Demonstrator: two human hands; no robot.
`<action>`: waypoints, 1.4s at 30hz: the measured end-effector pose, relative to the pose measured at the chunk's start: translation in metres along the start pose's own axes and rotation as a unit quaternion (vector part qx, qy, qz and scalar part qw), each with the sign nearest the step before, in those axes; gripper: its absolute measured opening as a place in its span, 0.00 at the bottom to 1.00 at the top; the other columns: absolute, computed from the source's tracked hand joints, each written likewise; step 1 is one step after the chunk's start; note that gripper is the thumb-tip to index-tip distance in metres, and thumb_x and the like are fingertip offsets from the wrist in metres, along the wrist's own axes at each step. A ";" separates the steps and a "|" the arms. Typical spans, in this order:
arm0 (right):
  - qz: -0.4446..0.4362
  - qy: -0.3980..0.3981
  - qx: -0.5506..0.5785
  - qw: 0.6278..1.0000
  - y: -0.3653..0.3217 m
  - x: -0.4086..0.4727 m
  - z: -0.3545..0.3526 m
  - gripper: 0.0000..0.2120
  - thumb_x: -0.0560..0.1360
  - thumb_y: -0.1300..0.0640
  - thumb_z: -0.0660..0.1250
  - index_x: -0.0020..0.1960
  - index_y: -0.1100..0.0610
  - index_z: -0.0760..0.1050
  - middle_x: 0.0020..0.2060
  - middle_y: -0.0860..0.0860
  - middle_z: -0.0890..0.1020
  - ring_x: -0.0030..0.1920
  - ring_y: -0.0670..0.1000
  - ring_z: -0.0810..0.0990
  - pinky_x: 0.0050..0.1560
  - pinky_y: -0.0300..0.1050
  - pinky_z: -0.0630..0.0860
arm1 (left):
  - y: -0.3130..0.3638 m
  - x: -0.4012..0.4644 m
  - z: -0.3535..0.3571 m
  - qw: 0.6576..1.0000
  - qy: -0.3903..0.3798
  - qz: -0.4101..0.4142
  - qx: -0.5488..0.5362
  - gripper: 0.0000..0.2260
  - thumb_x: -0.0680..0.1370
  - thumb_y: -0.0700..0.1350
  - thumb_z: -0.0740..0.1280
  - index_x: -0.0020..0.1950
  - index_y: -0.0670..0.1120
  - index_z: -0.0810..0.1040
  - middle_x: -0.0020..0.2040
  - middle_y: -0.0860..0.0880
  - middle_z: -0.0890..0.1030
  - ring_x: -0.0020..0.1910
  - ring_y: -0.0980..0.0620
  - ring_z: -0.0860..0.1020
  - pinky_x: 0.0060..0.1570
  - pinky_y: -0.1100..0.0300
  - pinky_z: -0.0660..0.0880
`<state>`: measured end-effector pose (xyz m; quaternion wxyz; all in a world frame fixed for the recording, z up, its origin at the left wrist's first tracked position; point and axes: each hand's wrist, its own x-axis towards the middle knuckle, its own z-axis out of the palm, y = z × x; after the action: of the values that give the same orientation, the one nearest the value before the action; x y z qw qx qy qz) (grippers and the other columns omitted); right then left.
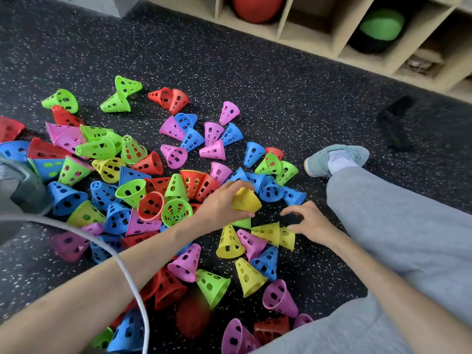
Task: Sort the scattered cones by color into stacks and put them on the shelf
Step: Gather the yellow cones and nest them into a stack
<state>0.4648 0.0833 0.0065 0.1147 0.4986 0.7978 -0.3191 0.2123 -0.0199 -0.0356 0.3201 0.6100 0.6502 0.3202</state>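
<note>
Floor point(255, 72): dark speckled rubber, coloured cones scattered across it; shelf point(332, 44) at far right.
Left grip point(224, 204): my fingers curled round yellow stack point(246, 200), held above the pile.
Right grip point(309, 221): loosely curled, holding nothing, just beside yellow cone pair point(274, 235).

Speckled black rubber floor point(255, 72), red ball point(258, 7), green-topped ball point(380, 25), white cable point(127, 272), pale sneaker point(337, 159)

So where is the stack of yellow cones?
In the head view, the yellow stack is gripped in the left hand, mid-frame, just above the loose yellow cones by the right hand.
</note>
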 end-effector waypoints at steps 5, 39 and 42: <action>0.023 -0.047 0.035 0.998 -0.003 0.000 0.010 0.24 0.76 0.61 0.73 0.68 0.44 0.75 0.65 0.52 0.67 0.59 0.49 0.72 0.53 0.38 0.71 | -0.006 -0.007 -0.001 1.000 0.006 -0.017 0.017 0.30 0.72 0.57 0.78 0.70 0.63 0.68 0.64 0.54 0.72 0.58 0.51 0.75 0.58 0.48 0.77; -0.092 0.150 0.298 0.938 -0.085 -0.002 -0.058 0.26 0.74 0.67 0.72 0.63 0.40 0.76 0.52 0.50 0.84 0.53 0.44 0.84 0.53 0.42 0.80 | 0.023 -0.018 -0.015 0.998 0.050 -0.034 -0.006 0.45 0.72 0.57 0.79 0.80 0.56 0.53 0.76 0.47 0.70 0.73 0.49 0.71 0.72 0.48 0.69; -0.132 0.111 0.288 0.942 -0.093 -0.005 -0.053 0.28 0.73 0.65 0.75 0.66 0.43 0.76 0.47 0.50 0.87 0.49 0.46 0.86 0.56 0.44 0.80 | 0.029 -0.016 -0.014 0.997 0.074 -0.026 -0.020 0.46 0.71 0.56 0.79 0.80 0.57 0.53 0.75 0.51 0.70 0.72 0.53 0.71 0.71 0.48 0.71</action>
<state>0.3934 0.0845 0.0868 -0.1661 0.4328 0.7381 -0.4901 0.2191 -0.0350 -0.0036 0.2917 0.5612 0.6809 0.3692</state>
